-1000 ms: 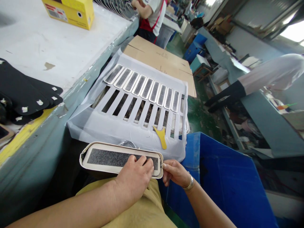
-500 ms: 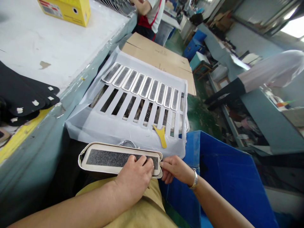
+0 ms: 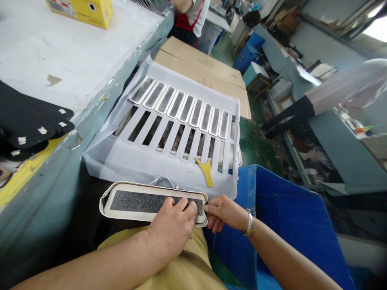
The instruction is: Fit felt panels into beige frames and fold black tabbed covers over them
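In front of my lap is a long cream-rimmed piece (image 3: 105,209) with a dark grey speckled strip (image 3: 133,201) along its top face; its rim stands up like a shallow wall. My left hand (image 3: 177,217) lies over the right half, fingers bent and pressed onto the strip. At the right end, my right hand (image 3: 222,213) pinches the rim's edge between thumb and forefinger, the other fingers curled. Just beyond it, a clear loop (image 3: 163,182) touches a white slotted sheet (image 3: 121,163). A yellow Y-shaped piece (image 3: 206,172) rests on that sheet.
Several smaller cream panels with dark strips (image 3: 165,99) line the sheet's far side. Cardboard (image 3: 202,66) lies behind. A white-topped bench (image 3: 75,60) on the left bears black pieces (image 3: 27,117) and a yellow box (image 3: 84,12). A blue bin (image 3: 290,217) stands right. Two people are farther off.
My hands stay in nearly the same place on the cream-rimmed piece. My right wrist has shifted very slightly. The view has tilted a little.
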The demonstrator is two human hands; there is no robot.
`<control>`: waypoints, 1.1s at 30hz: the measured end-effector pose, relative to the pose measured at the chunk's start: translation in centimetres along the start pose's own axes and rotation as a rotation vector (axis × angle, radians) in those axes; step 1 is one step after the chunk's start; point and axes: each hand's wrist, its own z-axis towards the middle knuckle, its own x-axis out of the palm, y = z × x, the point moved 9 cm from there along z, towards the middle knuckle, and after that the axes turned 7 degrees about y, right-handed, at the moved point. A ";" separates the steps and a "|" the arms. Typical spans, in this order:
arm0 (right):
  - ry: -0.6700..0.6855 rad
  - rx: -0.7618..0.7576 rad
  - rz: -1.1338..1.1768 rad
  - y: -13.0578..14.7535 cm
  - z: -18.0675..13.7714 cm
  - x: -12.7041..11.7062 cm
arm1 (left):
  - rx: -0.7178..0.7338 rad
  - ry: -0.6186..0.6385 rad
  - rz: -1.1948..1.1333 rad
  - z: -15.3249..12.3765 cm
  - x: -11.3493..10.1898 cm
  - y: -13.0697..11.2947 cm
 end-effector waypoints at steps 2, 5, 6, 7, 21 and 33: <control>0.012 0.022 -0.012 0.1 0.2 -0.1 | 0.006 0.003 -0.010 0.1 0.1 0.0; 0.028 0.041 -0.024 0.4 0.6 -0.3 | 0.017 0.012 -0.026 0.5 0.3 0.0; 0.030 0.046 -0.034 0.6 0.6 -0.3 | 0.015 0.014 -0.031 0.6 0.3 0.1; 0.029 0.053 -0.050 0.7 0.6 -0.3 | 0.011 0.014 -0.037 0.7 0.2 0.1; -0.034 0.034 -0.081 -0.3 0.3 0.4 | -0.740 -0.553 -0.567 -14.9 -4.5 15.5; 0.030 0.006 -0.072 -0.5 0.8 0.8 | -0.723 0.126 -0.914 -11.3 1.4 19.5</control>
